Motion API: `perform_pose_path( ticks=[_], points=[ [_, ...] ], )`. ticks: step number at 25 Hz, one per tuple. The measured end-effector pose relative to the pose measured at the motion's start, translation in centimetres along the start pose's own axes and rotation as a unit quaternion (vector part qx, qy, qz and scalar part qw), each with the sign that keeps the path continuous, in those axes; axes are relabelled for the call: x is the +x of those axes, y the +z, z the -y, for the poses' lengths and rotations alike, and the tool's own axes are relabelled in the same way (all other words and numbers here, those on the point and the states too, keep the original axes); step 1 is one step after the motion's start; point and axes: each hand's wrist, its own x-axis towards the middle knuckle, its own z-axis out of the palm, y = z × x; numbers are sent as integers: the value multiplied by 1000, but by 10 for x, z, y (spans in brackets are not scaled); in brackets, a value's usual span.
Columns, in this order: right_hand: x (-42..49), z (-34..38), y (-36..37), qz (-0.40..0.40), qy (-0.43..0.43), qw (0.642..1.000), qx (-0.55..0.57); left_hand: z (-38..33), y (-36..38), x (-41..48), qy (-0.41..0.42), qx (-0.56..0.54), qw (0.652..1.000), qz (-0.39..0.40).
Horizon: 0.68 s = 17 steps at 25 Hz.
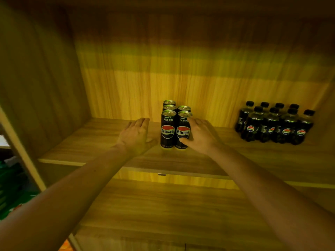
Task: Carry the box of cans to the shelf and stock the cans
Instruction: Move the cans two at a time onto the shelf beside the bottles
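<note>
As shelf [101, 140] bears cans [175, 127], hands [136, 134] flank them

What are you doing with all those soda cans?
A person is putting cans on a wooden shelf. Five black cans stand upright, close together, in the middle. The right hand touches the front right can, and the left hand rests open on the shelf beside them. A bunch of dark bottles stands farther right.

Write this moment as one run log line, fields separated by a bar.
cans: upright on shelf | left hand: open, beside cans | right hand: touching front right can
</note>
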Motion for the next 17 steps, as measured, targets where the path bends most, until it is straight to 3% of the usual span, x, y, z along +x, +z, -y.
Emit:
perform_pose_path(
  ticks=[3,8,17],
  points=[
    [-28,23,-29,26,-16,999,-11,0,-24,-36,20,30,999,37],
    [-102,75,-39,53,-3,999,-1,12,-43,-113,18,-27,998,52],
    [-252,148,26,147,42,988,-15,41,16,-263,57,-88,989,103]
  ],
)
